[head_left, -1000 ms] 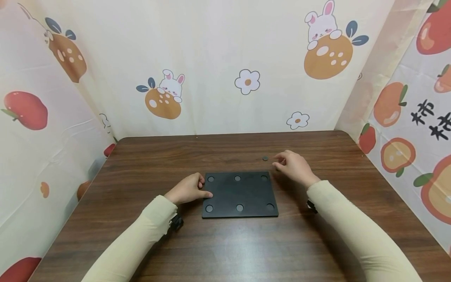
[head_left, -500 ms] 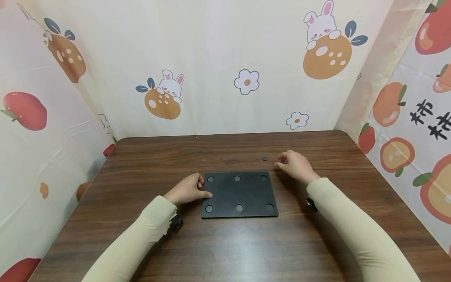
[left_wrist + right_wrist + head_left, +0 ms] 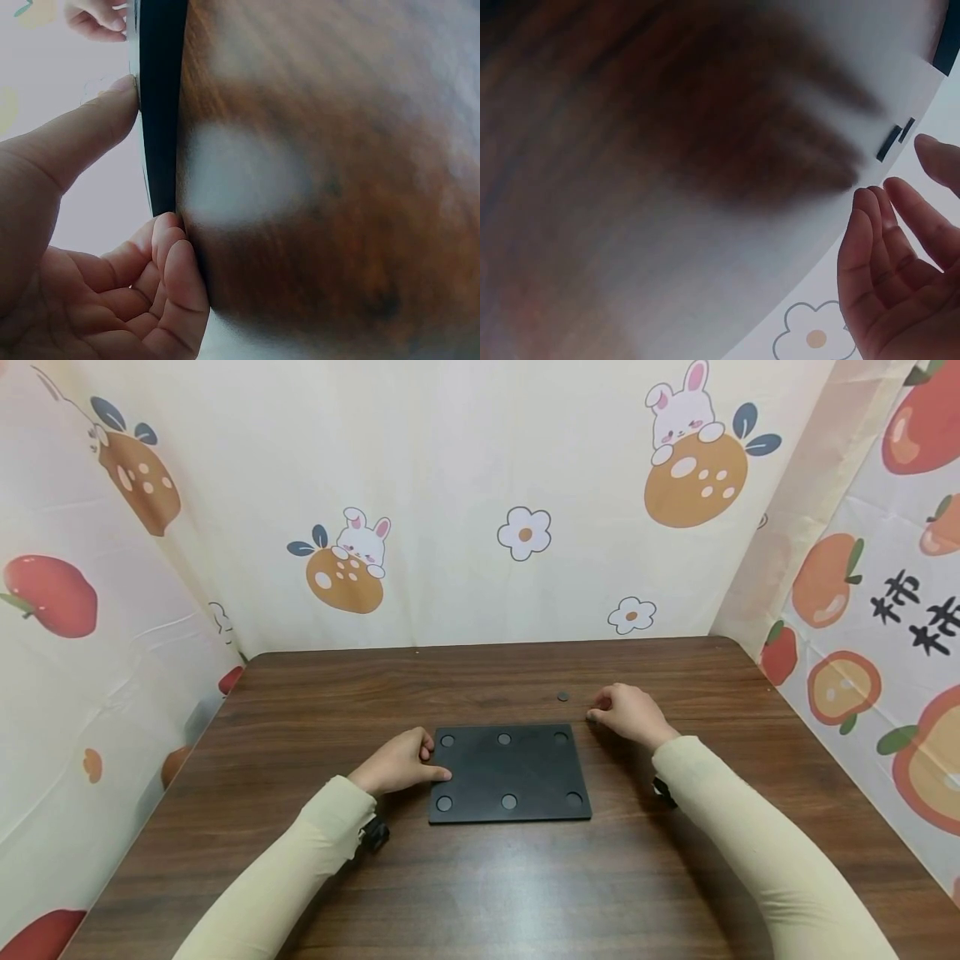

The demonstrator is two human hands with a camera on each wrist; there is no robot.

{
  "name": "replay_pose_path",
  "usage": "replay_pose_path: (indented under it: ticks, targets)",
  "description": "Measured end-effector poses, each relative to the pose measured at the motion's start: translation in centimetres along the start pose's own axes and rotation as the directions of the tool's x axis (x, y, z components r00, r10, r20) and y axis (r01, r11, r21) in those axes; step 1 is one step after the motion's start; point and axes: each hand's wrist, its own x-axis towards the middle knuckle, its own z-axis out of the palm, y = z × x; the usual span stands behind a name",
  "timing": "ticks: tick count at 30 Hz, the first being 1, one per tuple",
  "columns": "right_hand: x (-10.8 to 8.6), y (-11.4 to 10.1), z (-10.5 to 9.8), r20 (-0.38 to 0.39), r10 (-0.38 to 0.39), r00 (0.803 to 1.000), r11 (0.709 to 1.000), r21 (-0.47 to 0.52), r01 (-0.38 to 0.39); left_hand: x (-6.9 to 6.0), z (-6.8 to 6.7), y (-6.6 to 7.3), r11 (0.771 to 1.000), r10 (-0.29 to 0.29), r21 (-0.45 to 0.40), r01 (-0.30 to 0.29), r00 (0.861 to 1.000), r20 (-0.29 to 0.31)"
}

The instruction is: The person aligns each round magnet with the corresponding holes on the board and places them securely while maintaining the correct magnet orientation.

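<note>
A flat black board with several round recesses lies on the table. My left hand holds its left edge: the thumb rests on top, and the curled fingers meet the side in the left wrist view. Beyond the board's far right corner, my right hand is low over the table. A small dark disc sits by its fingertips, partly covered in the head view. A second dark disc lies farther left. Edge-on in the right wrist view, a disc appears outside the gap between thumb and forefinger.
The brown wood-grain table extends around the board. Patterned cloth with rabbits, fruit and flowers hangs behind the table and along both sides.
My right fingertips have shifted slightly right and lower, close to the nearer disc, which was hidden at first. My left hand, the board and the other disc have stayed put.
</note>
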Motion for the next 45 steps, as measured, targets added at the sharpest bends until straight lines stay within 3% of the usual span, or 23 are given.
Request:
replay_pose_path:
  ticks: [15, 45]
  targets:
    - [-0.18, -0.35, 0.04, 0.047, 0.051, 0.998, 0.998, -0.022, -0.05, 0.03, 0.03, -0.08, 1.0, 0.009, 0.008, -0.009, 1.0, -0.001]
    - [-0.3, -0.34, 0.0, 0.043, 0.042, 0.998, 0.998, -0.045, -0.04, 0.02, 0.06, -0.03, 1.0, 0.006, 0.007, -0.006, 1.0, -0.01]
